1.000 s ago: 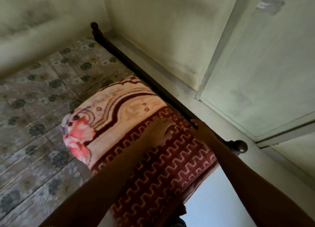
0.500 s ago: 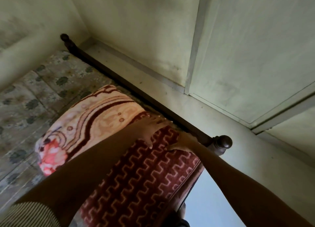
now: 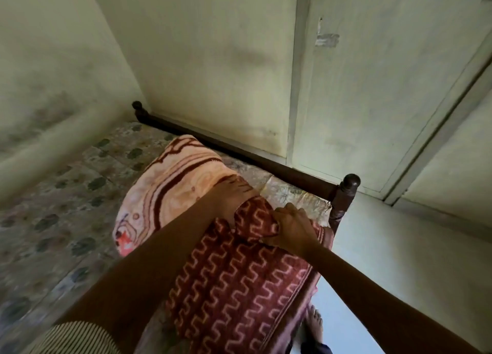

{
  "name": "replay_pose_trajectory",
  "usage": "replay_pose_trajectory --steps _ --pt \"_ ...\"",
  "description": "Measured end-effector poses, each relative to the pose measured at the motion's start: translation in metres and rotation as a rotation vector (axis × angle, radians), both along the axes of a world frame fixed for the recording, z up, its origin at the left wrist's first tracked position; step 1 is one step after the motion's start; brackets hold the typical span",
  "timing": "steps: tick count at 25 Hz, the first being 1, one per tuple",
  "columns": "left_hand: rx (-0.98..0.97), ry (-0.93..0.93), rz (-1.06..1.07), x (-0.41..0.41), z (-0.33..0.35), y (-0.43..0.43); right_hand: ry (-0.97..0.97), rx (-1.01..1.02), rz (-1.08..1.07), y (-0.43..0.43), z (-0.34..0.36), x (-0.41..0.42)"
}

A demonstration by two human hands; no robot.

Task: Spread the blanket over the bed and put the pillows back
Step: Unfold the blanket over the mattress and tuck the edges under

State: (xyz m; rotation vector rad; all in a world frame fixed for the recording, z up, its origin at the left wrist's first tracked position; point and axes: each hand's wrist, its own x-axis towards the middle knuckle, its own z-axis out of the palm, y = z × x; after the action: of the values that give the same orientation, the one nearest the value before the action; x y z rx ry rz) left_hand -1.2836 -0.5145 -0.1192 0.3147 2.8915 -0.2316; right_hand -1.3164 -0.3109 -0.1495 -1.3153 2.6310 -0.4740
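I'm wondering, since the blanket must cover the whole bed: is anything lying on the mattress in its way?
Nothing visible does. The left hand and right hand hold the folded blanket, and the floral mattress around it lies bare up to the dark rail. No pillows are in view.

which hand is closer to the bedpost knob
Right. The right hand grips the blanket near the bedpost; the left hand holds the blanket farther away from it.
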Motion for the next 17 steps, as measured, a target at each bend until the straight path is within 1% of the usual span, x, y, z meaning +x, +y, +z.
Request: replay_pose_trajectory --steps 1,3,6,9,10,11,13,14,17 --pt "0.039 0.039 0.007 0.031 0.006 0.003 0.061 -0.032 -0.002 0.003 0.003 0.029" --pt "0.076 0.045 0.041 0.09 0.021 0.009 0.119 -0.033 -0.008 0.005 0.005 0.082" --pt "-0.032 0.176 0.085 0.172 0.039 0.015 0.152 -0.043 0.007 0.004 0.023 0.149" --pt "-0.11 0.338 0.136 0.247 0.034 0.008 0.244 -0.113 0.097 0.005 0.04 0.193" --pt "-0.113 0.425 0.159 0.273 0.03 0.005 0.224 -0.112 0.145 0.005 0.047 0.209" --pt "-0.115 0.475 0.197 0.299 0.027 0.003 0.166 -0.085 0.195 0.004 0.049 0.224" --pt "-0.088 0.515 0.294 0.348 0.02 0.006 -0.029 0.038 0.271 0.003 0.046 0.256" --pt "-0.071 0.52 0.329 0.372 0.015 0.01 -0.057 0.085 0.307 0.002 0.044 0.272" --pt "-0.016 0.496 0.44 0.44 -0.007 0.027 0.037 0.11 0.417 0.001 0.025 0.322"
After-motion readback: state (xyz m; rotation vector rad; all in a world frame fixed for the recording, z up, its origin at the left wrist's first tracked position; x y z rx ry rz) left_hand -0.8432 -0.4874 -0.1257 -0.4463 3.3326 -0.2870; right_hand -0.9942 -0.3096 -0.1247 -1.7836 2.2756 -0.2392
